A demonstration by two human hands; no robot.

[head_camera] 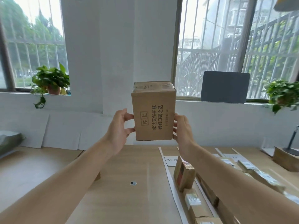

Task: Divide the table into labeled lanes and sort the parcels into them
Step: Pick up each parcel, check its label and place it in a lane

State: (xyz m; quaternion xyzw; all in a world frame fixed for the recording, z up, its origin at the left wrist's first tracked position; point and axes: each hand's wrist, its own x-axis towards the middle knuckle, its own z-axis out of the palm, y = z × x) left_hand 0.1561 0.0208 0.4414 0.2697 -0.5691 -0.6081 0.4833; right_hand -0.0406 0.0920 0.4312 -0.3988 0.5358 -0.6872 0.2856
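Soft daylight enters through two barred glass windows, one left and one right of the brown printed cardboard box. The sky in both is washed out to near white. The box's near face is evenly lit and its print is sharp, while the tape on its top shows a dull sheen. Below the box, the pale wooden desk is bright, with only faint, soft-edged shadows. Wide-angle distortion bows the window frames away from the box and stretches the bare forearms toward the bottom corners. The small cardboard parcels lower right of the box look smeared.
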